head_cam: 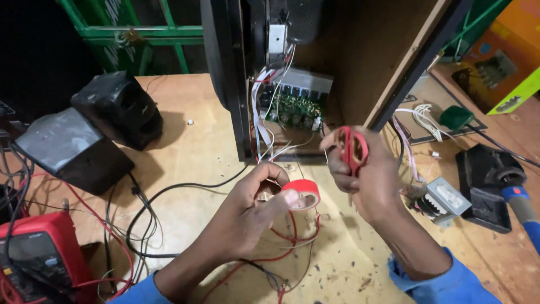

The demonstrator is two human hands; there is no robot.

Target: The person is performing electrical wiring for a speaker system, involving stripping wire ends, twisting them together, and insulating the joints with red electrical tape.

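Centre frame: left hand pinches a red tape roll; right hand grips red-handled scissors; loose wires lie untaped below.

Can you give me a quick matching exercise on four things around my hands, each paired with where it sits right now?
Things:
1. roll of red tape
2. red-handled scissors
3. red multimeter
4. green circuit board

Places:
A. inside the open wooden speaker cabinet
B. in the right hand
C. near left corner of the bench
D. in the left hand

Pairs: 1-D, 2-B, 3-C, 4-A
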